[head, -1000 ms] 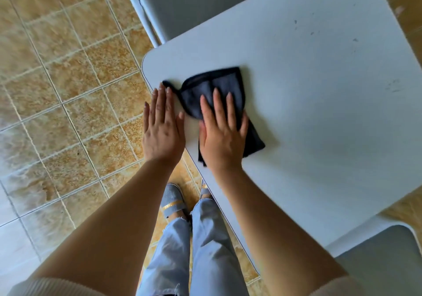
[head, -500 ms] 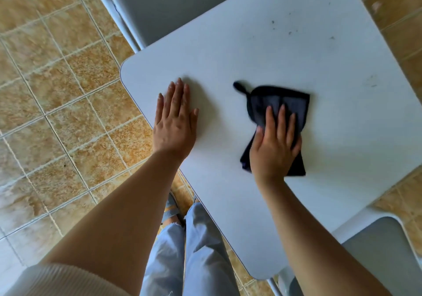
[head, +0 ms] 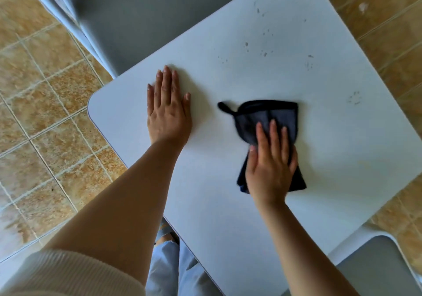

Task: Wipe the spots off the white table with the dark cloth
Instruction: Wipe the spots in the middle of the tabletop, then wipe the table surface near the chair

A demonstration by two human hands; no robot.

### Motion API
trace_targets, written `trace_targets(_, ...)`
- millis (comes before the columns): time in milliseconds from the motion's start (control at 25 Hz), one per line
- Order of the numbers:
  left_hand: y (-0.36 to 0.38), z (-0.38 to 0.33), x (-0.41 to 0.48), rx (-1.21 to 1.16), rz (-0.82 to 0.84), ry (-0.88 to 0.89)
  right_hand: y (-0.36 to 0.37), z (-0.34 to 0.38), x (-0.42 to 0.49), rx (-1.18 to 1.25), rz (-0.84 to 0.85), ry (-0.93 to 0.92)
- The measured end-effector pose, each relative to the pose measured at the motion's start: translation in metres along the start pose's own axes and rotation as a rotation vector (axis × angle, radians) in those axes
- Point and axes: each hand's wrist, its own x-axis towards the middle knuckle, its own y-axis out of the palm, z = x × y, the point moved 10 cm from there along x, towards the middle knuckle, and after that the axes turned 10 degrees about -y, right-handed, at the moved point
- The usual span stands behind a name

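On white table point(head: 205, 181): R hand point(head: 269, 165) flat on dark cloth point(head: 267, 115), L hand point(head: 169, 113) flat, fingers together, spots point(head: 265, 53) beyond.

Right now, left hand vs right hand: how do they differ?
The left hand lies on bare table; the right hand presses on the cloth. The left hand sits nearer the table's left corner; the right hand is further right, closer to the spots. Both are flat, palm down, fingers pointing away from the person.
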Motion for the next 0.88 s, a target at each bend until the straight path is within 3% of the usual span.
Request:
trace_targets(160, 0.003, 0.0, -0.001, 0.027, -0.026, -0.005, 0.015, -0.056, 0.071, -0.043, -0.011, 0.255)
trace_targets(240, 0.002, 0.0, -0.001, 0.032, -0.04, -0.009, 0.026, -0.054, 0.118, 0.007, 0.008, 0.291)
trace_targets(440, 0.002, 0.001, 0.0, 0.045, -0.053, -0.008, 0.037, 0.025, 0.166, 0.043, -0.05, 0.028)
trace_targets(560, 0.001, 0.0, 0.001, 0.055, -0.064, -0.003, 0.033, 0.064, 0.135, 0.066, -0.033, -0.186)
trace_targets(680, 0.001, 0.0, 0.002, 0.062, -0.063, -0.004, 0.023, 0.053, 0.099, 0.066, 0.027, -0.294)
trace_targets(760, 0.001, 0.0, 0.002, 0.058, -0.063, -0.003, 0.019, 0.024, 0.094, 0.02, 0.024, -0.254)
trace_targets(880, 0.001, -0.002, 0.003, 0.057, -0.06, 0.001, 0.024, -0.024, 0.123, -0.051, 0.007, -0.027)
